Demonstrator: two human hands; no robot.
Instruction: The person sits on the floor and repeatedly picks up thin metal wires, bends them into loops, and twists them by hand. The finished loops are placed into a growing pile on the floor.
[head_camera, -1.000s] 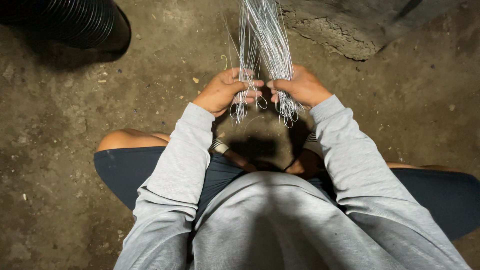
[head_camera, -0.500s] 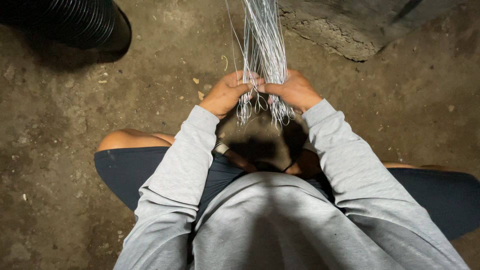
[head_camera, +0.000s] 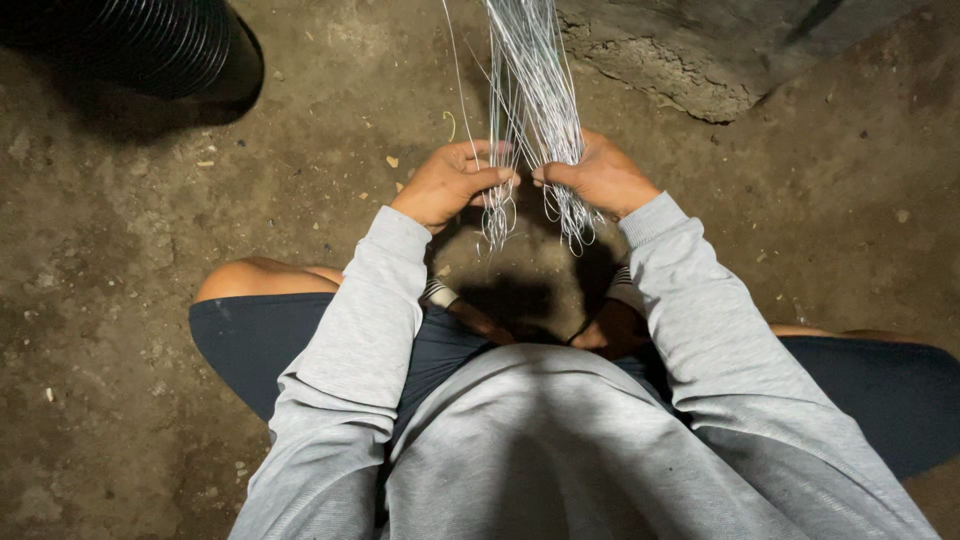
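Our left hand and right hand had closed in since a second ago — then apart on the wire bundle, now nearly thumb to thumb, each clenched on its share of strands. We judged the grip consolidated for sorting. The bundle ran up out of view between the hands; its thin, bright strands ended in small loops just below the fists, above the dirt floor — a black ribbed pipe lay well apart.

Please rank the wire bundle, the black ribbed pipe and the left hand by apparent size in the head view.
1. Black ribbed pipe, cut off by the frame.
2. Wire bundle, similar in extent, so unsure.
3. Left hand.
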